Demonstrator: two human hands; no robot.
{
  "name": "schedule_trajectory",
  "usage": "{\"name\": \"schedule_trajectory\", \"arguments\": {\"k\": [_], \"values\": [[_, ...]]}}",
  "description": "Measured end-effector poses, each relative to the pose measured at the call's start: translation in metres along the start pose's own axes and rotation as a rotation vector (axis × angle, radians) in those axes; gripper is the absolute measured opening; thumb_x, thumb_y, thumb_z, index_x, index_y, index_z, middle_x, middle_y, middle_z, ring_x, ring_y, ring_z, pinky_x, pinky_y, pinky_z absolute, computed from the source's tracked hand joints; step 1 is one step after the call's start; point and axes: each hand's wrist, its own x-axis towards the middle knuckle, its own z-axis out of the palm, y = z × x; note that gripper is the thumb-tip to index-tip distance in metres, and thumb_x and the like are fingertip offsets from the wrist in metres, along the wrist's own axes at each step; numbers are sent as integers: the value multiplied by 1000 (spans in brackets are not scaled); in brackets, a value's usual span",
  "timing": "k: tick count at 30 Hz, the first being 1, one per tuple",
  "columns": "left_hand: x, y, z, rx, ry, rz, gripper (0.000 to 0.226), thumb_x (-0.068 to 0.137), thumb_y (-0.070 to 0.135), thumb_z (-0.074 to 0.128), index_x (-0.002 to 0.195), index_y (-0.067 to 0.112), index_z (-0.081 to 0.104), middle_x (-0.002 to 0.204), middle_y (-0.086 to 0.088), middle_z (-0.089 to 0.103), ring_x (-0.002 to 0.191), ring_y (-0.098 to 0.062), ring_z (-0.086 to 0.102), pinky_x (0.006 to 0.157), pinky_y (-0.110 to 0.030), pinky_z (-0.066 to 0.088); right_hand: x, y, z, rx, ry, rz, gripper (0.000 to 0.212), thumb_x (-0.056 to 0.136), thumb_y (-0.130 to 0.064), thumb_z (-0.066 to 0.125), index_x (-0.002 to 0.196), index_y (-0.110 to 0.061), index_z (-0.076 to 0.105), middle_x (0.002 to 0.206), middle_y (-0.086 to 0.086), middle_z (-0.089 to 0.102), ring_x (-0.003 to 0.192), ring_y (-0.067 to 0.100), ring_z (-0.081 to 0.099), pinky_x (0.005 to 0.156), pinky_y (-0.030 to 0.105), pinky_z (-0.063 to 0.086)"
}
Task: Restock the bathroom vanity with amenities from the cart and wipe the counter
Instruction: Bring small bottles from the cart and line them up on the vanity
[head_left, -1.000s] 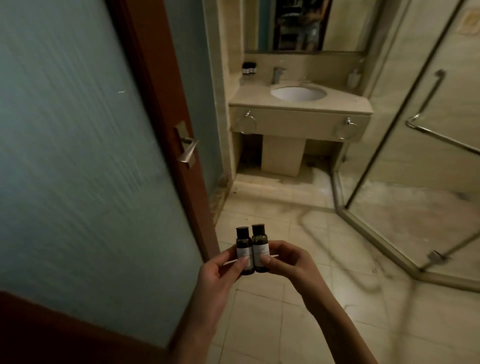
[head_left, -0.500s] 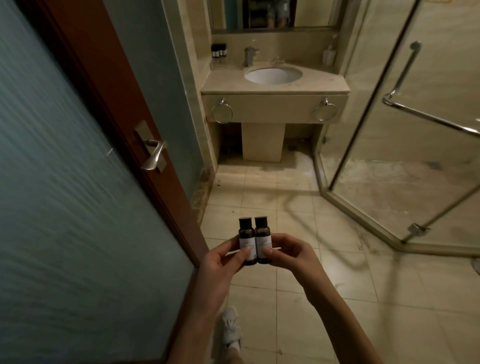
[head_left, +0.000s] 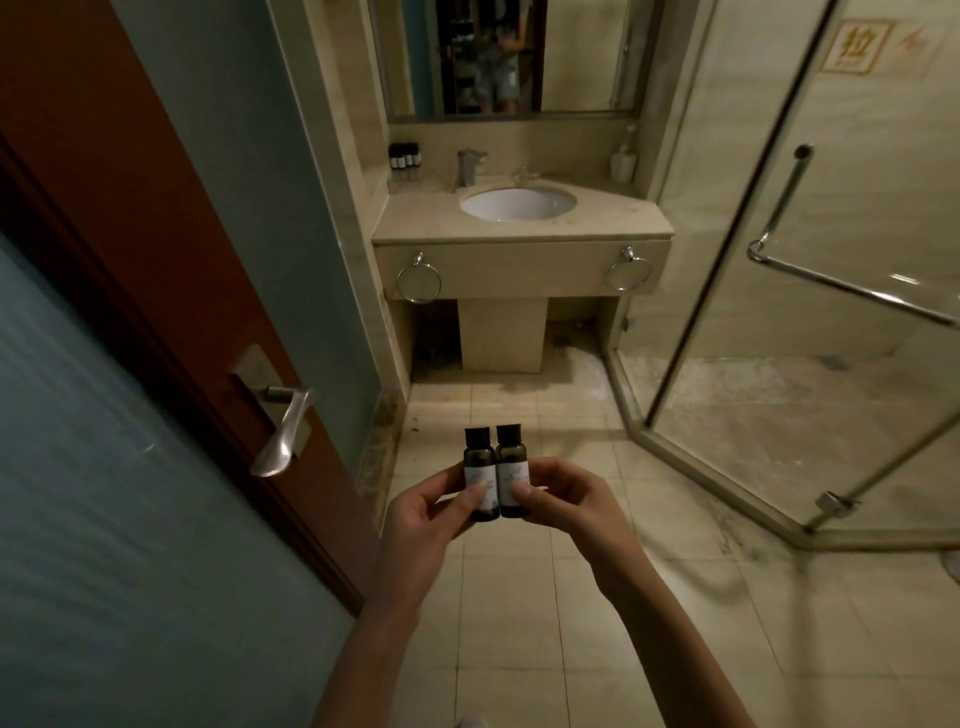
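Just inside the doorway, left hand (head_left: 421, 525) and right hand (head_left: 571, 504) pinch two small dark-brown white-labelled bottles (head_left: 480, 462) upright and touching; carry them level to the beige stone vanity counter (head_left: 415, 223) at twelve o'clock, beside the row of black-capped bottles (head_left: 404, 155) at eleven.

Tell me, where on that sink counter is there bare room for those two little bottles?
The held bottles could go on the counter left of the basin, in front of the row of small bottles, or on the wide corner right of the basin toward the shower glass. The back edge is crowded: that row, the tap, a white dispenser.
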Motion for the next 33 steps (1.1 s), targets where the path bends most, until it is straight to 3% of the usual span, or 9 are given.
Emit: {"name": "schedule_trajectory", "arguments": {"k": [5,11,18,24,31,33], "values": [[48,5,-16,-37,-43,4,26,79,15,65,105,19,67,97,3,75,92,-12,70,70,-15,53,42,-4,11,-6,45,-33,37,76,-33,69,109,-16,66,99,-1,73,90,16,70,78,26,55],[92,1,-19,-29,-105,-35,34,75,24,66,109,20,66,103,2,74,97,-13,69,75,-18,54,72,-2,8,-18,103,4,32,82,-34,71,110,-18,65,100,-3,73,91,14,70,78,24,55],[147,-4,-20,1,-106,-96,27,84,14,65,109,24,66,101,5,73,93,-10,69,73,-18,53,119,3,3,16,136,70,34,80,-36,72,108,-18,65,98,-3,73,90,14,70,72,18,52],[214,1,-11,5,-60,-96,38,70,30,67,108,24,66,103,3,73,96,-12,69,77,-23,54,190,-2,-17,11,128,64,28,81,-28,68,108,-19,66,97,-4,73,89,14,70,74,21,53],[307,26,5,-7,-13,-78,24,82,18,65,106,22,67,100,0,74,96,-17,70,85,-35,54,290,-24,-48,10,93,35,29,79,-31,73,106,-21,67,96,-4,73,89,14,70,72,19,51],[333,31,11,17,12,-60,29,80,23,66,109,23,66,103,0,73,98,-16,69,86,-35,54,319,-30,-58,4,83,32,25,82,-25,70,106,-20,67,97,-4,73,89,13,70,71,18,52]]}}
